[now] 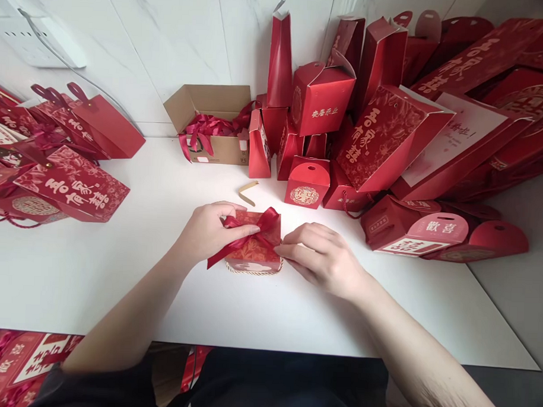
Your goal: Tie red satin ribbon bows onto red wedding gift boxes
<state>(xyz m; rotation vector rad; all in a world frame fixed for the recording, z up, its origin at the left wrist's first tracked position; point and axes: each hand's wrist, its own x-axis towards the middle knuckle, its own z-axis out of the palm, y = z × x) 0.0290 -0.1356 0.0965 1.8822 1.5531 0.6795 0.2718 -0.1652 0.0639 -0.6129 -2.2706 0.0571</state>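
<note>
A small red gift box [256,259] with a floral pattern lies on the white table in front of me, a twisted cord along its near edge. Across its top is a dark red satin ribbon [264,232] tied in a bow, one tail hanging over the near left corner. My left hand [214,234] grips the box's left side, its thumb pressing on the bow. At the right edge, my right hand [321,255] has its thumb and index finger pinched together at the box's corner; whatever is between the fingertips is too small to make out.
A short gold strip [247,192] lies just beyond the box. Behind it stands an open cardboard box [217,149] full of red ribbon. Red gift boxes [323,98] are stacked at the back right. Red gift bags [76,182] stand at the left. The table's front edge is near my forearms.
</note>
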